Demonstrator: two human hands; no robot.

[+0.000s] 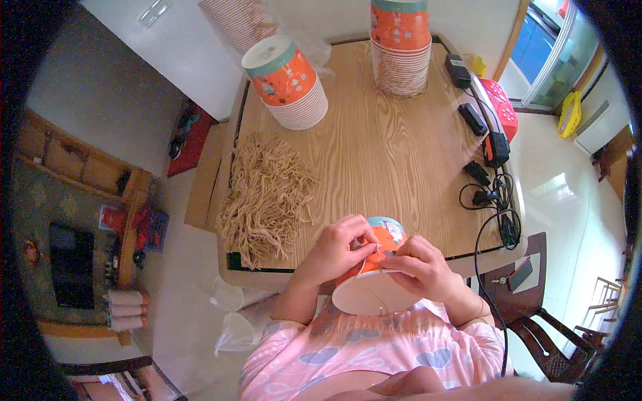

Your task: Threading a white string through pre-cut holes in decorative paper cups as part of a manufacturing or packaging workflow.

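Note:
A paper bucket [371,298], orange with a teal band, lies tilted at the table's near edge, its white mouth toward me. A thin tan string [362,267] runs along its side, and a piece shows inside the mouth. My left hand [342,246] is closed, pinching the string against the orange wall. Beside it, my right hand [422,269] is also closed, its fingertips on the string near the rim. The fingers partly hide the spot where the string meets the wall. A heap of tan strings [266,197] sits on the table to the left.
Nested paper buckets stand upside down in a left stack [289,87] and a right stack [400,50] on the wooden table [361,154]. Black power adapters [496,148] and coiled cables [508,207] line the right edge. A dark chair [535,301] is at the right.

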